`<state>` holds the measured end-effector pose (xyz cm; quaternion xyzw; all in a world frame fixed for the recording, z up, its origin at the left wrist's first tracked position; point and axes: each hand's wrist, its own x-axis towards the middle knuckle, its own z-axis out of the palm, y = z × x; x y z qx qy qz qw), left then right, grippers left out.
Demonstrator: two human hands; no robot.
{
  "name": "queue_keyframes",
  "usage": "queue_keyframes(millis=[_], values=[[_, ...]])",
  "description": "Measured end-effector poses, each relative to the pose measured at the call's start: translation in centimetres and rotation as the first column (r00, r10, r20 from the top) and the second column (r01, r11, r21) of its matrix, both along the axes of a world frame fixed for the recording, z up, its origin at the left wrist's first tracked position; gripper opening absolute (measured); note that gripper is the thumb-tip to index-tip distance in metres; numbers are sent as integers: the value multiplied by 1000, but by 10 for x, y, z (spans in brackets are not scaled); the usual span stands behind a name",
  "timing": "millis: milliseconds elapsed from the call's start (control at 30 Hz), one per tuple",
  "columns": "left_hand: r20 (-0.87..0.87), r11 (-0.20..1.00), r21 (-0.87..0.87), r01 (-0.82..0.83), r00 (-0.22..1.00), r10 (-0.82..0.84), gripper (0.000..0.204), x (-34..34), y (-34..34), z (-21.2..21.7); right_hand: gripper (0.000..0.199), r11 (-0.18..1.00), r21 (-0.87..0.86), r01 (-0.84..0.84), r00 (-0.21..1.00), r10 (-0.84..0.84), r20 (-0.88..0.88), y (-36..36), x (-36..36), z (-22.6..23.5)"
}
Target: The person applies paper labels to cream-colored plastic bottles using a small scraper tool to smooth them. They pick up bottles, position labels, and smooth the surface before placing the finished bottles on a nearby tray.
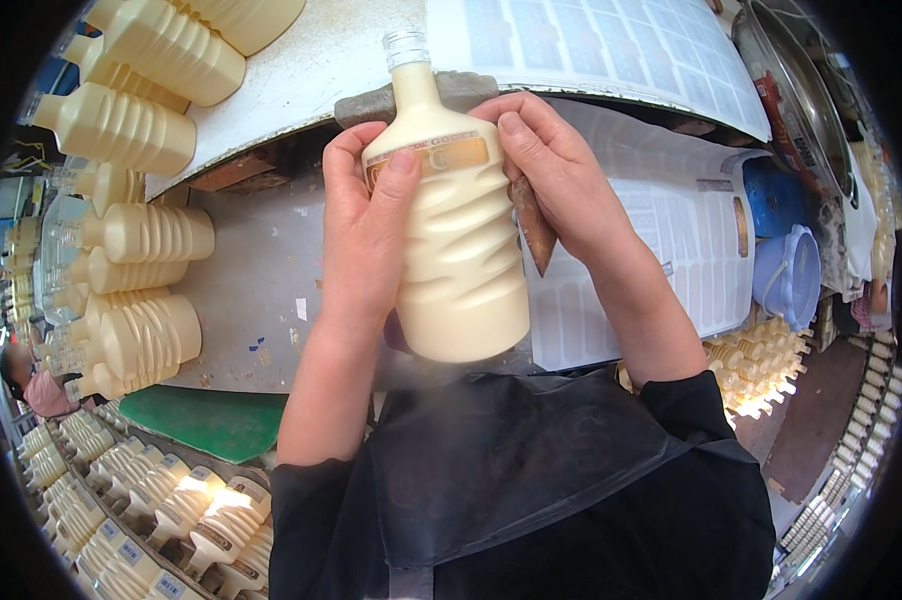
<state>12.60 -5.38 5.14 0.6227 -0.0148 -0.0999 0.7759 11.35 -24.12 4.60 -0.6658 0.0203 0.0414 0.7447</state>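
A large cream bottle [461, 240] with slanting ridges and a clear threaded neck lies in front of me, its neck pointing away. Across its shoulder runs a gold-brown label [456, 153]. My left hand [366, 205] grips the bottle's left side, thumb pressed on the label's left end. At the right shoulder, my right hand [556, 165] has its fingertips against the bottle near the label's other end. Tucked in that same hand, a flat brown pointed piece [534, 228] sticks out below the fingers. Behind the neck lies a grey padded rest [366, 107], partly hidden.
Cream bottles [156, 232] lie stacked along the left. A label sheet [651, 230] covers the right of the grey work surface [261, 260]; more sheets [591, 45] lie on the white board [341, 45] beyond. A lavender bucket [791, 275] stands right. Labelled bottles [186, 500] fill the lower left.
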Motion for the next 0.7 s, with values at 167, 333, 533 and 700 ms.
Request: queue_keyframes(millis=[167, 333, 533, 700], values=[[-6, 1000, 8, -1, 1000, 1, 44, 0, 0, 1, 29, 998, -39, 50, 998, -48, 52, 6, -1, 3], [-13, 1000, -16, 0, 1000, 0, 45, -1, -1, 1, 28, 987, -161, 25, 1000, -24, 11, 6, -1, 6], [-2, 1000, -12, 9, 1000, -9, 48, 0, 1, -1, 28, 991, -120, 66, 997, -61, 46, 10, 0, 4], [10, 1000, -10, 6, 1000, -6, 50, 1, 1, -3, 30, 988, -149, 45, 999, -43, 18, 9, -1, 5]])
